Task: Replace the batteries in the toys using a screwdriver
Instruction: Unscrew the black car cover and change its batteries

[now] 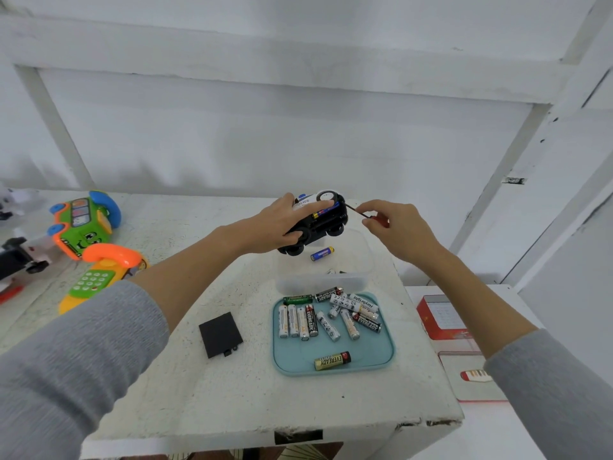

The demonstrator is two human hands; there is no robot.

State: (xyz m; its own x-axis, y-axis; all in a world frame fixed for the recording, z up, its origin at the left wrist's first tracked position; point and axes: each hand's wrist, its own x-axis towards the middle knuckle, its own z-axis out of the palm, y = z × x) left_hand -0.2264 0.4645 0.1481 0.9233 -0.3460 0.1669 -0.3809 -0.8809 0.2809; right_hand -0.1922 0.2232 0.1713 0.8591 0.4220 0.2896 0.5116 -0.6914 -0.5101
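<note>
Above the middle of the table [232,393], the left hand [278,224] holds a toy car [315,224] tipped on its side, wheels toward the camera, its fingers wrapped over the body and thumb underneath. The battery bay is open, with a battery visible inside; the black cover [220,334] lies flat on the table, well apart. The right hand [394,227] pinches a small red-handled screwdriver [365,215] between thumb and curled fingers, its tip touching or just beside the car's open underside.

By the look of it, the step in hand is prying old batteries out: one blue battery [322,254] lies loose just below the car. The next move calls for levering the remaining battery free without slipping the tip. After that, fresh cells have to come from the blue tray [331,368] nearer the camera, where many batteries lie. Other toys, a green bus [83,224] and a toy phone [99,277], wait at the left.
</note>
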